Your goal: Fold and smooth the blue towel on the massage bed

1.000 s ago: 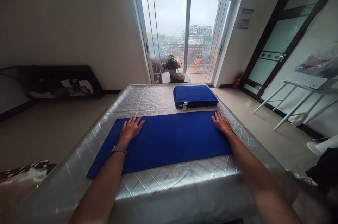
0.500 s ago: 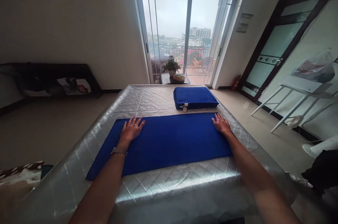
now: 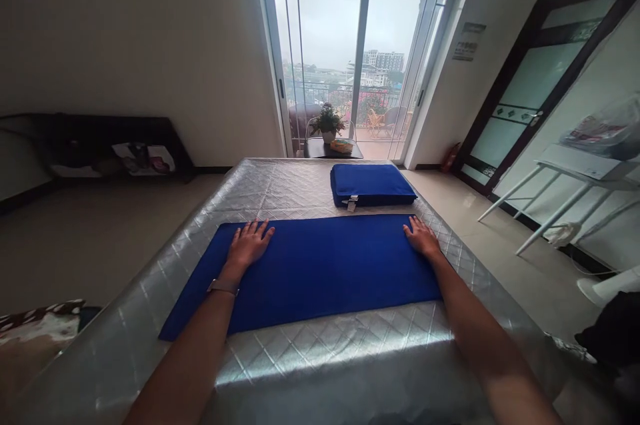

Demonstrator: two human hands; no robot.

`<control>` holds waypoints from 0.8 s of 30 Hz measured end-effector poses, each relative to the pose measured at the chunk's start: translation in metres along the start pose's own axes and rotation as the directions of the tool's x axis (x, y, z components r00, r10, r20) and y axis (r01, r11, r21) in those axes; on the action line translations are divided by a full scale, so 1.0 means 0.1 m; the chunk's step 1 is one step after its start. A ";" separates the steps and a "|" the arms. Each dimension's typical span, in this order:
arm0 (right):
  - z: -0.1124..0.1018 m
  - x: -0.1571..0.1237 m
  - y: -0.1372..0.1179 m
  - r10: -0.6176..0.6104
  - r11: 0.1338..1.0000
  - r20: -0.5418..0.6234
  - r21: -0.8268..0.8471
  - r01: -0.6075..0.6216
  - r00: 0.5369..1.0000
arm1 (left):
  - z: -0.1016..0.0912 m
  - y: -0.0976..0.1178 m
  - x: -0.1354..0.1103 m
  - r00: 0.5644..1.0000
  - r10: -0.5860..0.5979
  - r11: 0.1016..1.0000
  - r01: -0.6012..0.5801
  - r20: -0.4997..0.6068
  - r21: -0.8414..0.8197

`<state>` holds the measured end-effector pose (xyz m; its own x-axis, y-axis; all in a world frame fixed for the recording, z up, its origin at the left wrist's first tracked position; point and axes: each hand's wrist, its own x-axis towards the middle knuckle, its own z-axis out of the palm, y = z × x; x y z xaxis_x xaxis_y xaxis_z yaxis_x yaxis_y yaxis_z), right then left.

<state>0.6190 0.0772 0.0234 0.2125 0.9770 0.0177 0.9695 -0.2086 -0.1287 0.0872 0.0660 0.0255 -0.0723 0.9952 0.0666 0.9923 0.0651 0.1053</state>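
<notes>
A flat, folded blue cloth [image 3: 330, 271] lies lengthwise across the silver quilted cover [image 3: 320, 348]. My left hand [image 3: 249, 243] rests palm down near the cloth's far left corner, fingers spread; a band circles that wrist. Towards the far right corner, my right hand [image 3: 421, 236] also lies flat with its fingers apart. Neither hand grips anything. Just beyond the cloth sits a thicker folded blue stack [image 3: 373, 183], with a small white tag [image 3: 351, 202] hanging from its near side.
Behind the covered surface, a small dark table [image 3: 315, 149] bears a potted plant [image 3: 328, 122] by the sliding glass door [image 3: 364, 45]. To the right stands a pale stool [image 3: 575, 175] with a box and plastic bag. A black low stand [image 3: 110, 145] is at left.
The view has shifted very slightly. Both hands stay flat on the blue cloth, in nearly the same places.
</notes>
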 end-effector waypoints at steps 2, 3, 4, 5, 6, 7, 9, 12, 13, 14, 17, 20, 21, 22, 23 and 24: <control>0.00 -0.01 -0.01 0.000 1.000 0.000 0.000 0.000 1.000 | 0.00 0.00 0.00 1.000 -0.002 1.000 0.002 0.001 0.010; -0.01 -0.01 -0.01 0.000 1.000 0.000 -0.002 0.000 1.000 | 0.00 0.01 0.00 1.000 -0.002 1.000 0.002 0.000 0.012; -0.01 -0.02 -0.02 -0.002 1.000 0.002 -0.005 0.002 1.000 | 0.00 0.01 0.00 1.000 0.000 1.000 0.000 -0.001 0.013; -0.02 -0.02 -0.02 -0.004 1.000 0.005 -0.009 0.004 1.000 | 0.01 0.01 0.01 1.000 0.003 1.000 -0.003 -0.002 0.012; -0.03 -0.03 -0.02 -0.006 1.000 0.010 -0.013 0.006 1.000 | 0.01 0.00 0.02 1.000 0.007 1.000 -0.007 -0.002 0.011; -0.03 -0.03 -0.02 -0.008 1.000 0.016 -0.016 0.008 1.000 | 0.02 -0.01 0.03 1.000 0.013 1.000 -0.013 0.003 0.010; -0.04 -0.04 -0.02 -0.013 1.000 0.024 -0.020 0.013 1.000 | 0.03 -0.07 0.06 1.000 0.019 1.000 -0.020 0.022 0.008; -0.05 -0.03 -0.02 -0.014 1.000 0.027 -0.027 0.015 1.000 | 0.05 -0.25 0.10 0.999 -0.017 1.000 0.017 0.044 0.003; -0.05 -0.03 -0.02 -0.015 0.999 0.028 -0.029 0.015 1.000 | 0.05 -0.33 0.10 0.998 -0.046 0.999 0.046 0.043 0.001; -0.05 -0.03 -0.02 -0.015 0.999 0.031 -0.031 0.016 0.999 | 0.05 -0.41 0.11 0.996 -0.079 0.997 0.079 0.039 -0.002; -0.05 -0.02 -0.02 -0.014 0.999 0.038 -0.039 0.015 0.999 | 0.05 -0.58 0.09 0.986 -0.166 0.986 0.167 0.028 -0.015; -0.06 -0.03 -0.03 -0.006 0.999 0.042 -0.053 0.008 0.999 | 0.04 -0.60 0.06 0.981 -0.195 0.980 0.195 0.010 -0.031; -0.07 -0.04 -0.04 -0.002 0.998 0.042 -0.058 0.004 0.999 | 0.04 -0.59 0.06 0.980 -0.200 0.979 0.200 0.004 -0.035; -0.08 -0.05 -0.05 0.007 0.998 0.042 -0.066 -0.004 0.999 | 0.04 -0.57 0.05 0.979 -0.205 0.978 0.205 -0.002 -0.040; -0.10 -0.06 -0.06 0.019 0.997 0.039 -0.080 -0.016 0.999 | 0.03 -0.55 0.05 0.978 -0.209 0.977 0.209 -0.006 -0.045; -0.12 -0.08 -0.08 0.035 0.994 0.030 -0.104 -0.032 0.999 | 0.03 -0.53 0.05 0.977 -0.212 0.976 0.211 -0.007 -0.048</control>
<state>0.6105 0.0703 0.0363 0.2429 0.9699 -0.0162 0.9696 -0.2433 -0.0251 0.0347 0.0676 0.0172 -0.2816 0.9582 0.0499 0.9487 0.2702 0.1642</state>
